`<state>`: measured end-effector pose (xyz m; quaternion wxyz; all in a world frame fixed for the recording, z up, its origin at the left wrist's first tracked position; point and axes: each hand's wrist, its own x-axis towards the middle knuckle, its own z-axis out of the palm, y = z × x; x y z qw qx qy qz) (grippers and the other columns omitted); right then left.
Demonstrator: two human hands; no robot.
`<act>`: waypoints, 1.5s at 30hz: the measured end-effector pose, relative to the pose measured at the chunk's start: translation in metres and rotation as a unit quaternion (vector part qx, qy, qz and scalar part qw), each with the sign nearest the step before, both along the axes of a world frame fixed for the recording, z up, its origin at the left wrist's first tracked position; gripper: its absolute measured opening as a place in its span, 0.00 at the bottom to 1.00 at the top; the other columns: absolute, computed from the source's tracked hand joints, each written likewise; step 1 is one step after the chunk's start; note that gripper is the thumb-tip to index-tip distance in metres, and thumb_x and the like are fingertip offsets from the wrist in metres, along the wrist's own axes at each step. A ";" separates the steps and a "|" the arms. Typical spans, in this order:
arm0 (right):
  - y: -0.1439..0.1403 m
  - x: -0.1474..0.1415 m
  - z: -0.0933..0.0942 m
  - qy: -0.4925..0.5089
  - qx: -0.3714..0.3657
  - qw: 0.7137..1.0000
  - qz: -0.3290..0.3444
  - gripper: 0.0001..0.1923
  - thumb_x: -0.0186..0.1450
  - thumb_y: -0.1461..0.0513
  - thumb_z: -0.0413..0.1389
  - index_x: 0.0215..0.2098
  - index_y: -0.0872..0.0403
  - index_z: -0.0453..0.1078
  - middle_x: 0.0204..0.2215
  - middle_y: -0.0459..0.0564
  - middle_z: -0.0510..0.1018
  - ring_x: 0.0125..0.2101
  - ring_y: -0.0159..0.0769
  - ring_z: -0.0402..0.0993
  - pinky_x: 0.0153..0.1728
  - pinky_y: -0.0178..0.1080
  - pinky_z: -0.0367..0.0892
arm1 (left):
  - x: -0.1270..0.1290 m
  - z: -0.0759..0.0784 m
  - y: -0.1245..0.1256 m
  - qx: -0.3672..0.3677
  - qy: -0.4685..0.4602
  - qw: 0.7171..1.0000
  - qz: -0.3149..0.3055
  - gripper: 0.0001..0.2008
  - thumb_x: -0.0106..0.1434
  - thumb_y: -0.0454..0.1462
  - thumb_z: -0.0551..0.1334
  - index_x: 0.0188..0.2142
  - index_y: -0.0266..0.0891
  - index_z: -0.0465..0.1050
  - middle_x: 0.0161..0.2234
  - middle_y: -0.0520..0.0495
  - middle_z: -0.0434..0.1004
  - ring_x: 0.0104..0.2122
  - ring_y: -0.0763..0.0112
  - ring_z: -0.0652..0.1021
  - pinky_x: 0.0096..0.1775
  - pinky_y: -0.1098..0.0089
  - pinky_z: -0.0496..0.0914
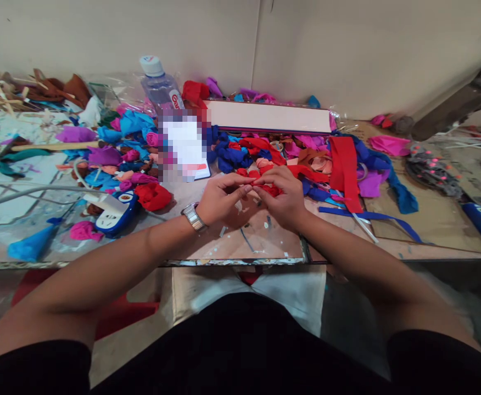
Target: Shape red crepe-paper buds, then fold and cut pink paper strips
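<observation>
Both of my hands meet over the middle of the worktable (pixel 232 249). My left hand (pixel 221 198), with a metal watch on its wrist, pinches one end of a small red fabric piece (pixel 270 189). My right hand (pixel 284 198) curls its fingers around the rest of that red piece. The fabric is bunched between the fingertips and mostly hidden by them. A loose red fabric bundle (pixel 153 196) lies to the left of my left hand.
Heaps of blue, pink, purple and red fabric scraps (pixel 240 153) cover the table behind my hands. A water bottle (pixel 160 85), a long white box (pixel 267 117), a red ribbon strip (pixel 345 170), a blue tape dispenser (pixel 115 211) and wooden sticks (pixel 55 146) lie around.
</observation>
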<state>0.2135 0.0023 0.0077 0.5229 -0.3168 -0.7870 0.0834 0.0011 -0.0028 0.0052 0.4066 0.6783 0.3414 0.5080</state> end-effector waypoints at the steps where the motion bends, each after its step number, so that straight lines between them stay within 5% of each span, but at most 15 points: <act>1: 0.000 0.000 0.000 0.002 0.000 1.000 0.000 0.05 0.71 0.55 0.67 0.41 0.47 0.81 0.38 0.49 0.84 0.43 0.44 0.80 0.51 0.51 0.74 | 0.000 0.000 0.000 0.000 -0.001 1.000 0.001 0.15 0.66 0.49 0.73 0.46 0.43 0.88 0.41 0.43 0.88 0.34 0.70 0.83 0.37 0.70 0.78; 14: -0.003 -0.003 0.001 -0.004 0.004 1.000 0.006 0.03 0.71 0.58 0.66 0.43 0.46 0.82 0.38 0.49 0.85 0.42 0.42 0.81 0.50 0.50 0.74 | 0.001 -0.001 0.001 -0.053 -0.032 0.998 0.001 0.17 0.63 0.49 0.76 0.43 0.41 0.87 0.38 0.43 0.88 0.32 0.70 0.84 0.34 0.70 0.78; 32: -0.001 -0.002 0.003 0.001 -0.012 1.000 0.003 0.05 0.71 0.56 0.65 0.40 0.48 0.78 0.37 0.49 0.83 0.42 0.44 0.80 0.51 0.52 0.73 | 0.001 0.002 -0.002 -0.023 -0.027 0.999 -0.004 0.15 0.67 0.48 0.73 0.46 0.43 0.88 0.40 0.44 0.88 0.28 0.73 0.81 0.33 0.70 0.77; 45: -0.001 -0.002 0.001 -0.004 -0.018 1.000 0.008 0.05 0.72 0.56 0.65 0.44 0.47 0.79 0.41 0.49 0.84 0.45 0.44 0.80 0.53 0.51 0.73 | 0.001 0.002 -0.002 -0.056 -0.045 0.997 -0.018 0.19 0.65 0.50 0.75 0.49 0.41 0.86 0.44 0.41 0.88 0.35 0.68 0.85 0.40 0.68 0.80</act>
